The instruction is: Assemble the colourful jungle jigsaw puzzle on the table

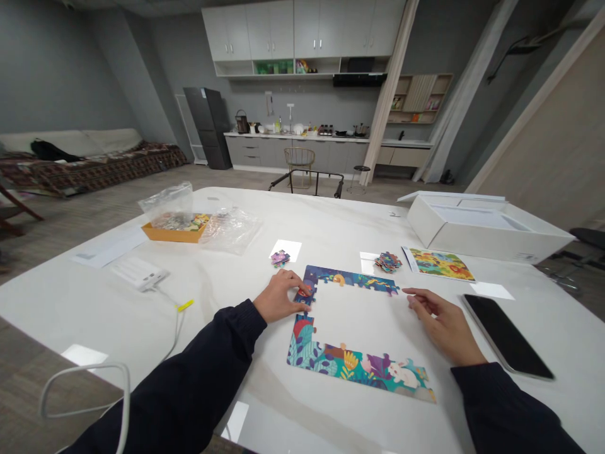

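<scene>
A partly assembled jigsaw puzzle [350, 366] lies flat on the white table, its top, left and bottom borders joined around a bare middle. My left hand [282, 296] rests at the left border, with thumb and forefinger on either side of a puzzle piece [304, 292] there. Just off the right end of the top border is my right hand [442, 325], its forefinger stretched out, the thumb a little apart and nothing visible between them. Beyond the puzzle sit a small stack of purple pieces [280, 258] and a larger pile of pieces [388, 261].
A smartphone [507, 335] lies right of my right hand, near a colourful picture card [442, 263] and a white box [486, 224]. At left are an orange tray [174, 234] of pieces, clear plastic bags [231, 228] and a white adapter [139, 274] with a cable.
</scene>
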`<control>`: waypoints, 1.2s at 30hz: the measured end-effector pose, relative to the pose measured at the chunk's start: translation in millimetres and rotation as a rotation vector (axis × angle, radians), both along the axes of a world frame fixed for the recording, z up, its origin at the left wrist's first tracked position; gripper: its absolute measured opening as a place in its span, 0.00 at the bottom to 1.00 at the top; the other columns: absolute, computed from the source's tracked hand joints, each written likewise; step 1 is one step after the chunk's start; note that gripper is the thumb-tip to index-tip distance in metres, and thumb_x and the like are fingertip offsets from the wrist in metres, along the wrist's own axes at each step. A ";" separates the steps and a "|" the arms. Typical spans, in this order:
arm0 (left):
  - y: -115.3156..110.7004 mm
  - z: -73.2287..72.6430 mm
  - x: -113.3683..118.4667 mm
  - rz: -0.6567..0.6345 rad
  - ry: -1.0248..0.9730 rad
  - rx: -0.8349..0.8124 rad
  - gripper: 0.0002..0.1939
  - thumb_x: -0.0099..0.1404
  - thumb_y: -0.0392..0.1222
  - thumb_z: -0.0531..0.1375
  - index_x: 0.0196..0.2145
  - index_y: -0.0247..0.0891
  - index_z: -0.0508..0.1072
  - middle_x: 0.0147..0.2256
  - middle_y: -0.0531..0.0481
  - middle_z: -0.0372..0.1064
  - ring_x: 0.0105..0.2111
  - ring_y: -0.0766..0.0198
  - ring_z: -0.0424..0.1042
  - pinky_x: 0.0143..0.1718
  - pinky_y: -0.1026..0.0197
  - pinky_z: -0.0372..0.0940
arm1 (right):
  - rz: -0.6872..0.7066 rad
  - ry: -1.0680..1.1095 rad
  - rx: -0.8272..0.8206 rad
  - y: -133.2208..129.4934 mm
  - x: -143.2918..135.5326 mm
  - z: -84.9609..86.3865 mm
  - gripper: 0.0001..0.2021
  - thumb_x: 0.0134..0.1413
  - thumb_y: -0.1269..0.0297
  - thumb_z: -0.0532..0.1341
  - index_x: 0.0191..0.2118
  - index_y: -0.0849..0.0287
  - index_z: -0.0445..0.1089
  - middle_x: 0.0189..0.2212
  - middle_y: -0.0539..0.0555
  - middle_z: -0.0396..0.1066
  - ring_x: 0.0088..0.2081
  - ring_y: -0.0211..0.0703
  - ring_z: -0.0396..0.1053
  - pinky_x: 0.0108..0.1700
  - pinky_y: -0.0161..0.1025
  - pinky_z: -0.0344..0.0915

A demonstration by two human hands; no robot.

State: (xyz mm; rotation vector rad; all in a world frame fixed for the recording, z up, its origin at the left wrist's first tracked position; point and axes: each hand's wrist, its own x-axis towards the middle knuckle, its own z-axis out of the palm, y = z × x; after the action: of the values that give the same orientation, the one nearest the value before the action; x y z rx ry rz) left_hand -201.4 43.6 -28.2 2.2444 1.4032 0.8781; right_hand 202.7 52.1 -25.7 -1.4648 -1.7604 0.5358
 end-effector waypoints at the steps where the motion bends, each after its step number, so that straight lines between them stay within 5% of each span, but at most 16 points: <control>1: 0.0 0.5 -1.1 -0.006 0.011 0.002 0.15 0.50 0.48 0.78 0.35 0.47 0.83 0.39 0.48 0.75 0.44 0.52 0.71 0.52 0.49 0.66 | 0.002 0.002 0.003 0.0 -0.4 0.4 0.23 0.60 0.45 0.61 0.49 0.58 0.77 0.31 0.55 0.76 0.30 0.43 0.69 0.32 0.38 0.66; 8: -2.1 1.2 -3.3 -0.070 0.046 0.049 0.09 0.61 0.44 0.72 0.41 0.50 0.85 0.42 0.47 0.75 0.45 0.53 0.72 0.52 0.48 0.67 | -0.006 -0.001 0.015 -1.2 -1.7 2.7 0.23 0.60 0.44 0.61 0.48 0.57 0.78 0.30 0.54 0.76 0.30 0.44 0.71 0.31 0.38 0.66; 21: 0.2 -2.9 -6.2 -0.090 0.055 0.066 0.09 0.62 0.41 0.70 0.41 0.49 0.84 0.45 0.47 0.76 0.48 0.52 0.73 0.55 0.48 0.67 | 0.000 -0.032 0.000 -0.1 -0.2 1.4 0.22 0.60 0.45 0.60 0.48 0.57 0.78 0.32 0.54 0.77 0.31 0.44 0.72 0.33 0.39 0.66; 30: -0.9 13.0 -13.3 -0.140 -0.029 0.059 0.11 0.65 0.41 0.65 0.46 0.45 0.78 0.46 0.46 0.77 0.50 0.53 0.74 0.59 0.48 0.65 | 0.013 -0.036 0.017 -1.8 0.1 6.6 0.23 0.60 0.44 0.61 0.48 0.57 0.78 0.31 0.54 0.76 0.30 0.44 0.71 0.32 0.39 0.67; 33: 1.8 14.0 -16.0 -0.185 -0.031 0.042 0.16 0.62 0.42 0.69 0.48 0.46 0.78 0.50 0.45 0.77 0.54 0.51 0.73 0.61 0.47 0.64 | 0.107 -0.030 0.030 -16.0 -26.2 25.4 0.21 0.62 0.46 0.61 0.49 0.56 0.78 0.34 0.55 0.78 0.32 0.45 0.72 0.36 0.40 0.70; 36: 5.1 12.6 -18.9 -0.240 -0.025 -0.004 0.18 0.59 0.42 0.71 0.48 0.46 0.79 0.50 0.46 0.77 0.54 0.52 0.73 0.60 0.48 0.65 | 0.369 -0.039 0.010 -42.9 -83.8 48.9 0.15 0.67 0.52 0.59 0.48 0.54 0.77 0.40 0.56 0.78 0.39 0.47 0.74 0.44 0.43 0.72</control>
State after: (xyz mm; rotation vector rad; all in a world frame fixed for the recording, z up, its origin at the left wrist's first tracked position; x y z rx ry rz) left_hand -220.3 48.7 -15.6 2.3282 1.0943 0.8180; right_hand 118.9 9.2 23.2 -1.1526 -2.0756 0.6869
